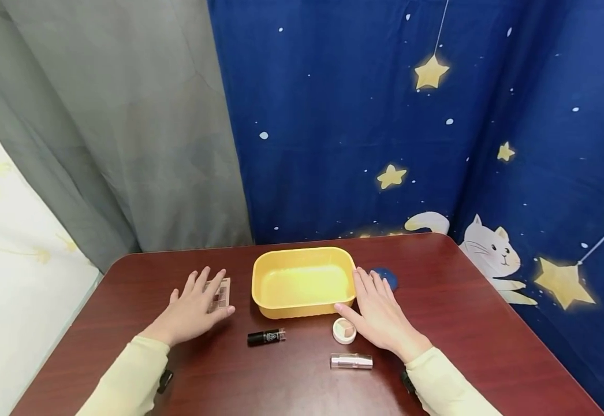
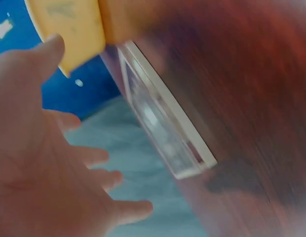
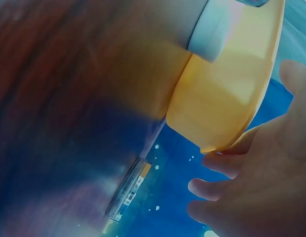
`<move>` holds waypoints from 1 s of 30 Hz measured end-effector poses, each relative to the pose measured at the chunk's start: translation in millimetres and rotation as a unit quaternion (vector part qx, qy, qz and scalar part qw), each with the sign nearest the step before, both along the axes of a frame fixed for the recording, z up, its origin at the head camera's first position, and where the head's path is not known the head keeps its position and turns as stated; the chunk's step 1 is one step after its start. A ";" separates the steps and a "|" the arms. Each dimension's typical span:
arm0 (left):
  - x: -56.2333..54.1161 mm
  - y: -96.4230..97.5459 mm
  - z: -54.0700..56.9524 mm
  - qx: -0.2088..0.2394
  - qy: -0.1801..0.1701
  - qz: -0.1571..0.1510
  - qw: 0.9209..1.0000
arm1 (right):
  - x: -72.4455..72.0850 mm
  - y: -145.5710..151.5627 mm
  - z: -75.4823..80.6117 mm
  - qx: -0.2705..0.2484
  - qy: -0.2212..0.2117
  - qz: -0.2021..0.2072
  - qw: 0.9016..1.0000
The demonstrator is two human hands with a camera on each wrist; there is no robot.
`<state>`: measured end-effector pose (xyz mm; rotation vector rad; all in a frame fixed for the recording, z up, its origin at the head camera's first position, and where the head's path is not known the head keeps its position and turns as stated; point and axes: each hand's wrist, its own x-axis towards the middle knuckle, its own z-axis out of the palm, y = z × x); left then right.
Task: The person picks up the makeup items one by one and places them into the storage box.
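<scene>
Left of the yellow tray (image 1: 297, 312), the splayed, empty left hand (image 1: 193, 315) hovers over the palette (image 1: 223, 296), probably best pinched by opposite edges; the right hand (image 1: 382, 316), fingers extended, holding nothing, lies at the tray's right end.

A right hand (image 3: 269, 170) extends its fingers at the right end of a yellow bin (image 3: 217, 103) on a reddish-brown counter (image 3: 59, 94), a white container (image 3: 210, 34) on the near side, a flat case (image 3: 127, 192) farther right, spotted blue fabric (image 3: 170, 192) beyond.
</scene>
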<state>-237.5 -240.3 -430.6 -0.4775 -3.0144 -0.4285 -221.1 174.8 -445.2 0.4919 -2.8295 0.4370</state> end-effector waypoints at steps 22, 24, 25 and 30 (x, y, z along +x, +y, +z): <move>-45.1 -26.8 -10.5 -0.014 -0.069 -0.072 0.995 | -4.3 1.3 1.2 0.023 -0.008 -0.013 1.000; -48.1 -27.6 -10.6 -0.017 -0.065 -0.077 0.995 | -4.3 1.4 0.7 0.022 -0.013 -0.017 1.000; -49.5 -28.0 -11.0 -0.020 -0.061 -0.080 0.995 | -4.1 1.2 0.6 0.020 -0.015 -0.019 1.000; -53.2 -28.1 -13.8 -0.033 -0.048 -0.084 0.995 | -3.7 0.2 0.2 0.009 -0.026 -0.027 0.999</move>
